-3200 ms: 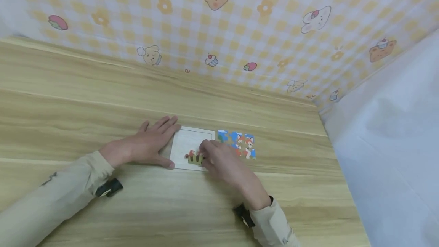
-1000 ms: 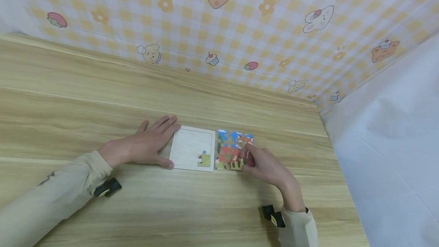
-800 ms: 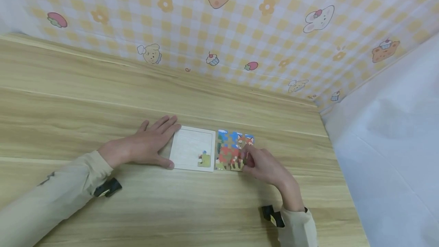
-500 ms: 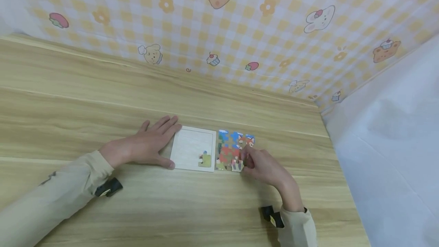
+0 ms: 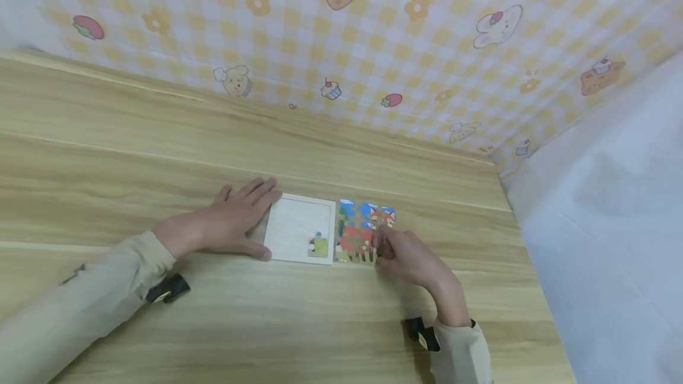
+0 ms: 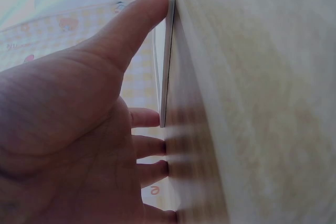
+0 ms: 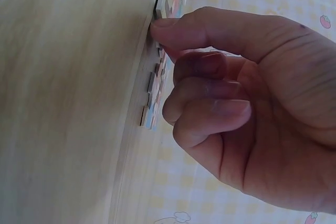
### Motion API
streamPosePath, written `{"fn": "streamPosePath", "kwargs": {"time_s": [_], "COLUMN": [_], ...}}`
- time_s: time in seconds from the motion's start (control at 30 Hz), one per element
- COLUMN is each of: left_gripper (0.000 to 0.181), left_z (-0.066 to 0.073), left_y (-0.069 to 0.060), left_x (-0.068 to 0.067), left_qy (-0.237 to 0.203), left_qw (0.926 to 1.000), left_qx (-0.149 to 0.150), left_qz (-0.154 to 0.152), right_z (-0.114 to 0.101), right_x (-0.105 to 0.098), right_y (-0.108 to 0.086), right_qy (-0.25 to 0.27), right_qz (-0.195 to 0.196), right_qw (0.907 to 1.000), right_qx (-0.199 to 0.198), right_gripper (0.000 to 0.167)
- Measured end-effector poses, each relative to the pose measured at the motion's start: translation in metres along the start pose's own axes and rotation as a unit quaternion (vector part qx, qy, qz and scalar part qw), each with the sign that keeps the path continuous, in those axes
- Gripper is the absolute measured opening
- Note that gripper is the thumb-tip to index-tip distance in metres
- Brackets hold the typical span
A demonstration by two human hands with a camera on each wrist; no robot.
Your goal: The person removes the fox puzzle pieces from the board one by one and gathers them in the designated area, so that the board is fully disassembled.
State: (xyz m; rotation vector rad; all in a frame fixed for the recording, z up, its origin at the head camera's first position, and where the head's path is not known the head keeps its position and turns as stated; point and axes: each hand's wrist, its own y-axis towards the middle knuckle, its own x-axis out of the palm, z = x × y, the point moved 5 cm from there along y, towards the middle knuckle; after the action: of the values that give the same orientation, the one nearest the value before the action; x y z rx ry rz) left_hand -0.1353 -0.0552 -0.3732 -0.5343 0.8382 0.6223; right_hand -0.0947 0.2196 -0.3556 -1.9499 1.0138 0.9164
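Note:
The left hand (image 5: 229,218) lies with straight, spread fingers along the left edge of a pale wooden puzzle tray (image 5: 293,218); its thumb touches the lower-left corner, also in the left wrist view. One green puzzle piece (image 5: 320,246) sits in the tray's lower-right corner. Right of the tray, several puzzle pieces (image 5: 347,211) with a fox picture are laid out together. The right hand (image 5: 413,256) is at their lower right, thumb and index finger pinching the edge of a striped green puzzle piece (image 5: 367,253). In the right wrist view its other fingers are curled, and the fingertips' contact is partly hidden.
All of this lies on a wood-grain table (image 5: 267,330). A yellow checked cloth (image 5: 288,22) with cartoon prints hangs behind it, and a white sheet (image 5: 603,206) is on the right. Each sleeve has a black strap device (image 5: 168,289) at the wrist.
The right hand has moved from above the tray to the loose pieces at right, leaving the green piece in the tray's corner. The striped piece tilted briefly under its fingers. The left hand stayed put.

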Motion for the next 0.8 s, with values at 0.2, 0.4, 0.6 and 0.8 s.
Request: {"fn": "streamPosePath", "kwargs": {"time_s": [0.2,0.4,0.6,0.8], "left_gripper": [0.103,0.103,0.103,0.103], "left_z": [-0.0002,0.0,0.0002,-0.0001], "left_y": [-0.0003,-0.0004,-0.0005,-0.0005], "left_x": [-0.0014,-0.0017,-0.0017,-0.0017], "left_qy": [-0.001,-0.001,0.002,-0.003], "left_qw": [1.0,1.0,1.0,1.0], "left_qx": [-0.001,-0.002,-0.001,-0.002], "left_qz": [-0.001,-0.002,-0.002,-0.003], "right_z": [-0.0004,-0.0001,-0.001,-0.0013], "right_x": [-0.0003,-0.0003,-0.0005,-0.0049], "right_y": [0.0009,0.001,0.0009,-0.0019], "right_qy": [0.004,0.001,-0.004,0.003], "right_qz": [-0.002,-0.003,-0.002,0.008], "right_qw": [1.0,0.9999,1.0,1.0], "right_qx": [0.002,0.01,0.007,0.005], "right_gripper": [0.02,0.019,0.02,0.019]}}
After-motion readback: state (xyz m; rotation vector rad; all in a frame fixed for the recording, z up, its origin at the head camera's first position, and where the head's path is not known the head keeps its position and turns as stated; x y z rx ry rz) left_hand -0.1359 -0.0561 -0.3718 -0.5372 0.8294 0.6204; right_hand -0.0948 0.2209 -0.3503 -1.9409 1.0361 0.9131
